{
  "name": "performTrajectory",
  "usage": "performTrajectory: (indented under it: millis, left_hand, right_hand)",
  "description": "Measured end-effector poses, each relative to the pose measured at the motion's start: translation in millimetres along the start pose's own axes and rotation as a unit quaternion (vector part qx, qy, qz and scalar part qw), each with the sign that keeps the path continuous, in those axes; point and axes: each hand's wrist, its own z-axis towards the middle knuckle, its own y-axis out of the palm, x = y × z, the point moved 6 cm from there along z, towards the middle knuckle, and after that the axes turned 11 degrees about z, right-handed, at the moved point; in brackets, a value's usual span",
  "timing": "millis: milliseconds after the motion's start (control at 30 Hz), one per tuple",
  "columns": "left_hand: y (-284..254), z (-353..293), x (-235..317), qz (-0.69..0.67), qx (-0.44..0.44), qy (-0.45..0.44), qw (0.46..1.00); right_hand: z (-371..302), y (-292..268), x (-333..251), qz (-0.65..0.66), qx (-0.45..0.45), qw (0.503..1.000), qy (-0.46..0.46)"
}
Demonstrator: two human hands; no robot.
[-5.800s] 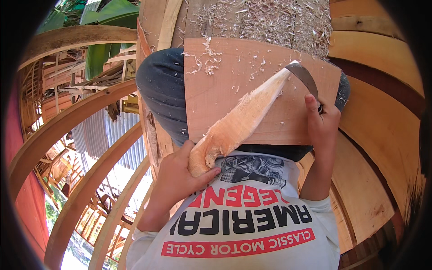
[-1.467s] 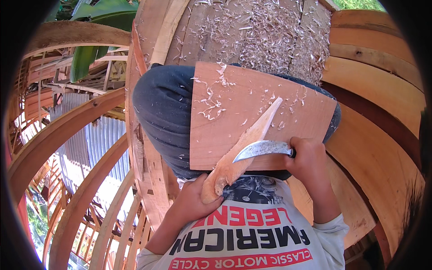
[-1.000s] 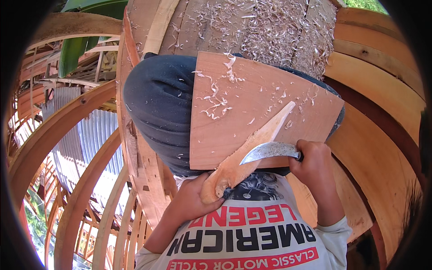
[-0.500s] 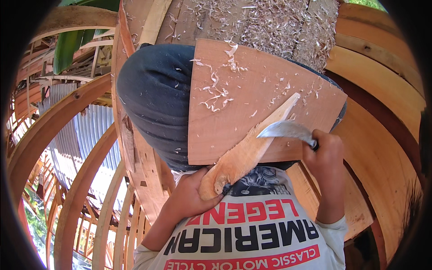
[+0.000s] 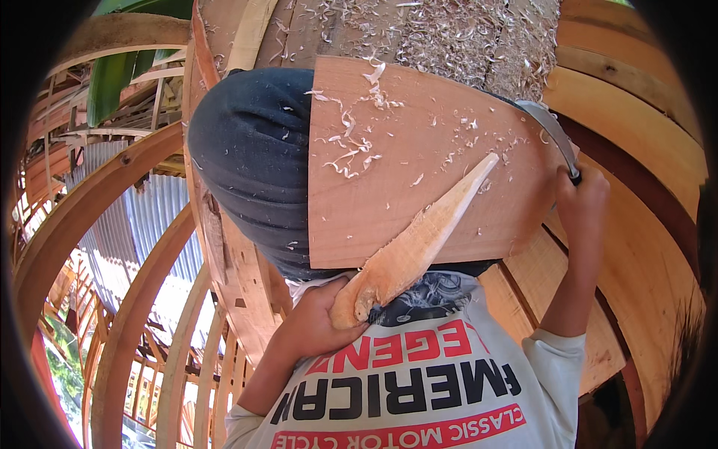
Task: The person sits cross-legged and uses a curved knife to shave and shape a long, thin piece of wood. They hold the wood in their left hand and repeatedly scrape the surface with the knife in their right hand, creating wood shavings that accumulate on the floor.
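Note:
A long pale piece of wood [image 5: 419, 251], pointed at its far end and thick with a knot at its near end, slants across a flat reddish board [image 5: 351, 217] on my lap. My left hand [image 5: 320, 320] is wrapped around the thick end, close to my shirt. Out to the right, my right hand [image 5: 582, 188] grips the dark handle of a curved knife [image 5: 555, 133]. The blade points away and to the left, over the board's right edge and apart from the wood piece. Curly shavings [image 5: 351, 142] lie on the board.
Planks strewn with wood shavings [image 5: 479, 45] stretch ahead of my knees. Curved wooden ribs [image 5: 112, 183] rise on the left, with corrugated metal sheets [image 5: 161, 217] beyond them. Curved planking [image 5: 636, 247] walls the right side. A green leaf [image 5: 112, 86] hangs at the upper left.
My right hand has swung the knife right and away from the wood piece, out to the board's edge. The left hand keeps its hold; the board has shifted slightly.

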Motion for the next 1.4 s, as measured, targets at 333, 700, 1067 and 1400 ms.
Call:
performTrajectory:
  millis: [333, 700, 1067, 1400]
  left_hand:
    - [-3, 2, 5, -0.004, -0.008, 0.02, 1.0]
    - [5, 1, 1, -0.031, -0.016, 0.02, 0.999]
    - [7, -4, 0, -0.061, -0.049, 0.015, 0.997]
    - [14, 4, -7, -0.094, -0.07, -0.002, 0.993]
  right_hand:
    - [-103, 31, -55, 0.082, -0.266, 0.954, -0.111]
    - [-35, 7, -19, 0.007, -0.052, 0.995, -0.081]
    - [-100, 22, -58, 0.077, -0.236, 0.961, -0.119]
    - [-45, 11, -36, -0.007, -0.05, 0.992, -0.117]
